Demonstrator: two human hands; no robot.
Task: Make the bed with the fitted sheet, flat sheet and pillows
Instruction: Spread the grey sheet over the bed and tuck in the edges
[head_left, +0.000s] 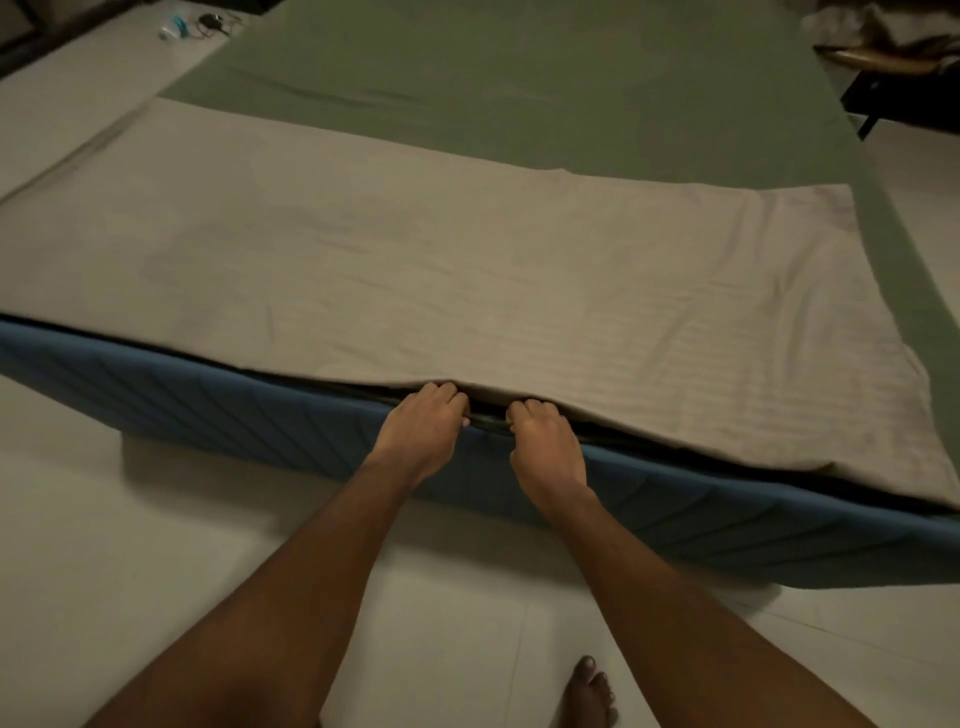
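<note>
Left hand and right hand grip creased sheet.

The left forearm and the right forearm are bare along their whole visible length, from the lower edge of the view up to the wrists. The left hand and the right hand are bare too, fingers uncovered. One bare foot shows toes with pale nails, its heel cut off by the frame
</note>
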